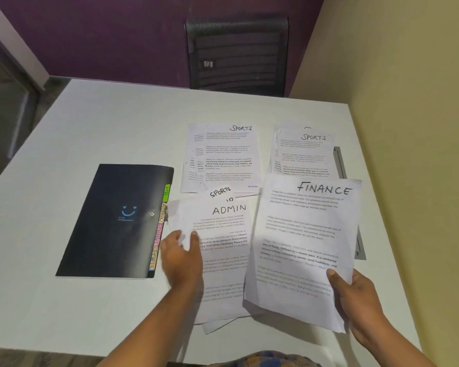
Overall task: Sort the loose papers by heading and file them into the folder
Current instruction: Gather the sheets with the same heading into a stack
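folder lay left on the table, admin pile just right of it, sports stack behind that pile.

A white table fills the view; a black mesh chair stands at its far edge; a purple wall rises behind; a pale yellow wall runs along the right.

The FINANCE sheet hides the right hand fingers; its print is too small to read.
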`<state>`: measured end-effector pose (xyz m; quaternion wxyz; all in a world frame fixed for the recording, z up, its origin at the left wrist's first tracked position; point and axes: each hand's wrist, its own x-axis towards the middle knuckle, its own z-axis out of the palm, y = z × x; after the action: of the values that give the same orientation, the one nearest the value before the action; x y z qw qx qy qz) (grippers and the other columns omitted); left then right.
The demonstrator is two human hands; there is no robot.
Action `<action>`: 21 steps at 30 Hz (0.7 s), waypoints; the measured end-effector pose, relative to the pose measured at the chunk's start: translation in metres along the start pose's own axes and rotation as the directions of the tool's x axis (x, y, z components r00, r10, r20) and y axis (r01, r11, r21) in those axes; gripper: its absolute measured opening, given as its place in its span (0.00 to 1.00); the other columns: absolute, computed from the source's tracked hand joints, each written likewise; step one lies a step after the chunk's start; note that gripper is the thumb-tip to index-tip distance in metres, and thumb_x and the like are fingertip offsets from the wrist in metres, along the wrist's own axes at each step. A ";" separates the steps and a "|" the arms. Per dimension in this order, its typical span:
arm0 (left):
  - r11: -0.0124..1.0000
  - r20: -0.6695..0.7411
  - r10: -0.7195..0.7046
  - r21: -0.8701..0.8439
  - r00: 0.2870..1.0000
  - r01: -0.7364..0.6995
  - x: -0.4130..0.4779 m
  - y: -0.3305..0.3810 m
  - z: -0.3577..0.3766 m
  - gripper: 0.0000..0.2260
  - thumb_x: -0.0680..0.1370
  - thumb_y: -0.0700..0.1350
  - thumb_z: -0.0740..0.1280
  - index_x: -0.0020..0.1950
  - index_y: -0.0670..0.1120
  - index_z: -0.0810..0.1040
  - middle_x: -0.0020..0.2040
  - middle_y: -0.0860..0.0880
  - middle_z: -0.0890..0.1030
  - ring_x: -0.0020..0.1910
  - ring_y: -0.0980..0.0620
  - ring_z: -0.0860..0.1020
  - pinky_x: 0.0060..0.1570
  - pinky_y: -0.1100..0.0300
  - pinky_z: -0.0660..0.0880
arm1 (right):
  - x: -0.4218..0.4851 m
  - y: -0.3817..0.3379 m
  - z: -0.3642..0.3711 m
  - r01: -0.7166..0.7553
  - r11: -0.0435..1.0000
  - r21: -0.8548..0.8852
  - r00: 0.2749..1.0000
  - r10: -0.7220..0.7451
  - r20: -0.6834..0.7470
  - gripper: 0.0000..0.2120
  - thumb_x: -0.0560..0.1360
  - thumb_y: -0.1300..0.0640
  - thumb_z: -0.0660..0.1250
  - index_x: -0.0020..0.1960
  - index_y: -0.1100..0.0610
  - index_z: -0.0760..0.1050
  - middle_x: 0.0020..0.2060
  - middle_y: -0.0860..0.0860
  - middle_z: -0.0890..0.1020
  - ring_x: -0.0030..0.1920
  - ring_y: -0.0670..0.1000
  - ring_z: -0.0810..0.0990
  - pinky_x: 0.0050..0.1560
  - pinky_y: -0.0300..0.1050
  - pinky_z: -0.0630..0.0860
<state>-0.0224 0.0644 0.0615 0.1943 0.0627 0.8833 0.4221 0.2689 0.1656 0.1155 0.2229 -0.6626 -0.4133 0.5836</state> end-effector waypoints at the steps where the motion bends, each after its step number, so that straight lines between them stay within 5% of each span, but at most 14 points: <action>1: 0.995 0.190 -0.026 -0.087 0.981 0.043 -0.007 0.011 0.001 0.18 0.78 0.55 0.67 0.64 0.47 0.75 0.61 0.47 0.79 0.56 0.46 0.79 0.55 0.53 0.76 | 0.000 -0.001 0.003 0.000 1.000 0.000 1.000 0.000 0.019 0.12 0.80 0.61 0.65 0.63 0.59 0.78 0.51 0.55 0.86 0.50 0.59 0.85 0.54 0.53 0.79; 4: 0.989 0.712 -0.043 -0.069 0.701 0.131 -0.031 0.041 -0.005 0.18 0.78 0.62 0.64 0.58 0.49 0.80 0.52 0.53 0.85 0.49 0.54 0.84 0.47 0.60 0.80 | 0.003 -0.006 0.009 0.028 0.999 -0.017 0.996 -0.026 0.081 0.12 0.80 0.59 0.66 0.63 0.54 0.79 0.53 0.52 0.87 0.52 0.57 0.85 0.60 0.61 0.78; 7: 0.991 0.843 0.081 -0.123 0.533 0.043 -0.048 0.053 -0.008 0.14 0.78 0.58 0.66 0.56 0.51 0.83 0.50 0.55 0.86 0.48 0.55 0.85 0.44 0.63 0.80 | 0.006 -0.017 0.015 0.039 0.999 0.032 0.991 -0.043 0.126 0.12 0.80 0.61 0.65 0.63 0.55 0.78 0.53 0.51 0.86 0.50 0.53 0.86 0.55 0.54 0.81; 10: 0.981 0.785 0.181 -0.185 0.593 -0.056 -0.051 0.053 -0.013 0.08 0.79 0.51 0.68 0.55 0.52 0.84 0.51 0.57 0.86 0.50 0.57 0.84 0.47 0.64 0.80 | 0.008 -0.023 0.017 0.071 0.997 0.028 0.984 -0.074 0.161 0.10 0.81 0.61 0.64 0.60 0.55 0.79 0.48 0.51 0.86 0.36 0.44 0.86 0.33 0.36 0.78; 14: 0.971 0.677 0.222 -0.220 0.702 -0.095 -0.048 0.047 -0.020 0.07 0.81 0.45 0.66 0.52 0.49 0.85 0.48 0.55 0.87 0.48 0.55 0.85 0.49 0.58 0.80 | 0.017 -0.021 0.014 0.069 0.986 -0.150 0.958 -0.024 0.284 0.10 0.80 0.51 0.66 0.55 0.55 0.82 0.46 0.54 0.87 0.37 0.53 0.81 0.36 0.47 0.75; 16: 0.975 0.616 0.197 -0.202 0.763 -0.088 -0.045 0.043 -0.023 0.07 0.80 0.44 0.67 0.50 0.50 0.85 0.46 0.55 0.87 0.46 0.55 0.85 0.47 0.58 0.80 | 0.026 -0.013 0.010 0.007 0.991 -0.132 0.984 0.017 0.179 0.08 0.79 0.54 0.67 0.48 0.57 0.82 0.45 0.53 0.87 0.44 0.56 0.85 0.46 0.53 0.80; 19: 0.982 0.553 0.132 -0.184 0.823 -0.034 -0.041 0.033 -0.026 0.06 0.79 0.44 0.68 0.49 0.51 0.85 0.44 0.54 0.87 0.46 0.53 0.85 0.45 0.58 0.79 | 0.048 0.015 -0.002 -0.009 0.968 -0.252 0.988 -0.030 -0.149 0.10 0.76 0.57 0.68 0.35 0.54 0.75 0.35 0.51 0.80 0.41 0.57 0.79 0.43 0.49 0.73; 21: 0.981 0.541 0.105 -0.192 0.834 0.001 -0.042 0.028 -0.028 0.05 0.79 0.44 0.69 0.50 0.50 0.85 0.45 0.53 0.87 0.47 0.51 0.85 0.48 0.55 0.79 | 0.058 0.031 -0.008 -0.132 0.928 -0.349 0.952 0.021 -0.304 0.09 0.75 0.51 0.69 0.48 0.57 0.78 0.45 0.54 0.81 0.48 0.60 0.79 0.47 0.46 0.73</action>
<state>0.0034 0.0505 0.1117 0.4325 0.1868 0.7457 0.4712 0.2842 0.1969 0.0587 0.1317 -0.7877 -0.4500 0.3995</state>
